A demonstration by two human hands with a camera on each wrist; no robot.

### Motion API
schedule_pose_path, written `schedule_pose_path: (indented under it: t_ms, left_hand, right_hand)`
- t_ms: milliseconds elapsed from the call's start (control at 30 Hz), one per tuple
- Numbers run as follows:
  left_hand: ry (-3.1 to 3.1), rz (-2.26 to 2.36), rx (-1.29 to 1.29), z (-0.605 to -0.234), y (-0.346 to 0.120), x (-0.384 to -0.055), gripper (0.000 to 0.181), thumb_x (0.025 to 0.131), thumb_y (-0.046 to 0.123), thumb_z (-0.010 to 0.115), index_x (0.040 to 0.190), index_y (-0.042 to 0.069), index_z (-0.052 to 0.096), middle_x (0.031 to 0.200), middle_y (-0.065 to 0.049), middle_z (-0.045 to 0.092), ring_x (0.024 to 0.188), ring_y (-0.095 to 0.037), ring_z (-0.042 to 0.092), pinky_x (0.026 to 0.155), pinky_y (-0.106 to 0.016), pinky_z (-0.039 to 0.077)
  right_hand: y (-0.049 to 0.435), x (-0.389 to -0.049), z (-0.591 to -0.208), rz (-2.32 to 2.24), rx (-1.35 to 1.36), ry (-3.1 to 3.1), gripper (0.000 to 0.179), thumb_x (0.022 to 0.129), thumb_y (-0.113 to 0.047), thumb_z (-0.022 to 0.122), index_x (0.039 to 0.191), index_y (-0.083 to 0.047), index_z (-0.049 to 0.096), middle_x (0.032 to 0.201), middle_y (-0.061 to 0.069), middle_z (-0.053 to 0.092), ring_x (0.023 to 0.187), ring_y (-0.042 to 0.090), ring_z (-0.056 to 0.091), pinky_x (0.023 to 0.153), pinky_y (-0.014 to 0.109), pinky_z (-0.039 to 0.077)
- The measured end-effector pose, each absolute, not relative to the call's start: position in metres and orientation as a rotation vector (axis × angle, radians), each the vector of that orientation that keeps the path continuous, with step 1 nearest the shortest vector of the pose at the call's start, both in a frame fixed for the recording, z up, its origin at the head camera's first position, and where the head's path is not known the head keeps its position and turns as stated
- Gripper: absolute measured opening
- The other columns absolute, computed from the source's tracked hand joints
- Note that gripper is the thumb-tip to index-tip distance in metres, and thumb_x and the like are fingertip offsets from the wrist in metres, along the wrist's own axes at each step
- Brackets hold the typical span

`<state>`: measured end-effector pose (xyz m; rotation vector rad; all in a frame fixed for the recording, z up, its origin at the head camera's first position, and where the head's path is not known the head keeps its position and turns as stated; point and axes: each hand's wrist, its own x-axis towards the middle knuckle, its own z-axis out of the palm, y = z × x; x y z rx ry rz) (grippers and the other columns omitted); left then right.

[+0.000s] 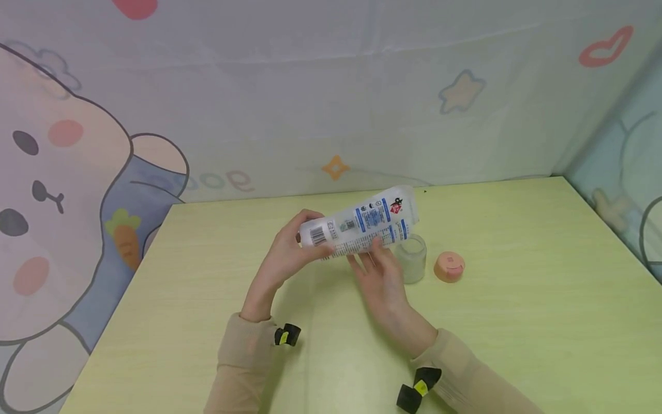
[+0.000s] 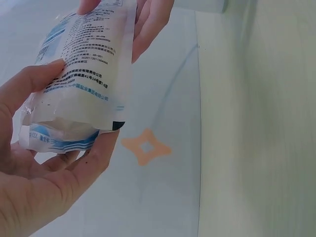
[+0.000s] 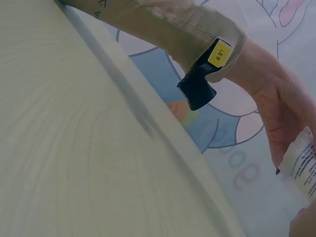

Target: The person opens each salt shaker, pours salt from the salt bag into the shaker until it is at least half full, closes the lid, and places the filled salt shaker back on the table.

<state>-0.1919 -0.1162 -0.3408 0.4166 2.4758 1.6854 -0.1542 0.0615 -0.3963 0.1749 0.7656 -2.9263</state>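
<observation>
A white plastic bag of salt (image 1: 357, 221) with blue and black print is held up over the table, tilted with its far end higher to the right. My left hand (image 1: 289, 244) grips its lower left end, thumb on the printed face and fingers beneath, as the left wrist view shows up close. My right hand (image 1: 383, 279) holds the bag's lower side nearer the other end, its thumb on the front and its other fingers partly hidden behind the bag. Just behind the right hand stands a glass jar (image 1: 414, 264) without a lid, partly overlapped by the bag.
An orange-pink round lid (image 1: 449, 267) lies on the table to the right of the jar. The pale yellow-green table (image 1: 517, 322) ends at a printed cloth backdrop (image 1: 310, 103). A cable (image 1: 645, 230) hangs at the far right.
</observation>
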Motion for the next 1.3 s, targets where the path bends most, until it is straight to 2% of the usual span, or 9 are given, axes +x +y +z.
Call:
schedule_pose_path:
  t_ms: [233,433,633,800,900,1067,1300]
  left_hand:
    - [2.477,1.712,0.414,-0.3408,-0.1167,-0.1922,0.056,0.077,0.007,0.078,0.125,0.019,0.052,0.119,-0.008,0.055,0.096,-0.025,0.056,0.072,-0.031,0.053]
    - [2.464,1.732,0.399,-0.3407,-0.1173,-0.1913,0.050,0.077,0.012,0.080,0.121,0.015,0.057,0.112,-0.009,0.061,0.095,-0.023,0.058,0.072,-0.031,0.054]
    - [2.478,1.721,0.426,-0.3400,-0.1164,-0.1909,0.048,0.079,0.017,0.079,0.121,0.017,0.057,0.109,-0.009,0.062,0.093,-0.022,0.059,0.072,-0.032,0.054]
    - [2.428,1.726,0.466,-0.3395,-0.1146,-0.1899,0.046,0.084,0.016,0.074,0.125,0.018,0.052,0.113,-0.010,0.060,0.094,-0.024,0.060,0.078,-0.043,0.055]
    - [2.421,1.721,0.487,-0.3395,-0.1141,-0.1893,0.047,0.086,0.016,0.072,0.127,0.017,0.049,0.115,-0.011,0.060,0.093,-0.024,0.061,0.078,-0.045,0.055]
    - [2.448,1.703,0.506,-0.3390,-0.1124,-0.1884,0.046,0.087,0.019,0.072,0.125,0.017,0.048,0.110,-0.011,0.063,0.090,-0.022,0.061,0.074,-0.039,0.055]
    - [2.412,1.742,0.570,-0.3392,-0.1105,-0.1881,0.044,0.087,0.015,0.070,0.123,0.014,0.045,0.110,-0.012,0.063,0.092,-0.022,0.061,0.073,-0.035,0.054]
  right_hand:
    - [0.0609,-0.1554,-0.3959,-2.932,0.174,0.732,0.027,0.099,-0.019,0.049,0.126,-0.023,0.050,0.118,-0.009,0.066,0.121,0.011,0.055,0.115,0.038,0.032]
    - [0.0622,-0.1547,-0.3953,-2.929,0.156,0.727,0.026,0.099,-0.020,0.049,0.125,-0.025,0.051,0.118,-0.010,0.065,0.122,0.011,0.053,0.116,0.038,0.030]
    - [0.0639,-0.1532,-0.3936,-2.919,0.153,0.722,0.030,0.099,-0.021,0.048,0.129,-0.025,0.048,0.120,-0.010,0.064,0.122,0.010,0.054,0.117,0.037,0.030]
    - [0.0645,-0.1520,-0.3916,-2.915,0.169,0.685,0.033,0.100,-0.020,0.047,0.132,-0.025,0.046,0.121,-0.010,0.064,0.124,0.011,0.052,0.117,0.036,0.030]
    - [0.0646,-0.1516,-0.3911,-2.911,0.169,0.676,0.034,0.100,-0.021,0.048,0.134,-0.026,0.046,0.122,-0.010,0.063,0.125,0.011,0.051,0.117,0.035,0.030]
    - [0.0646,-0.1515,-0.3908,-2.910,0.174,0.672,0.036,0.099,-0.021,0.049,0.135,-0.026,0.045,0.122,-0.010,0.063,0.124,0.010,0.052,0.116,0.036,0.031]
    - [0.0641,-0.1522,-0.3911,-2.911,0.180,0.669,0.035,0.099,-0.020,0.049,0.134,-0.026,0.045,0.122,-0.010,0.064,0.123,0.010,0.053,0.116,0.036,0.031]
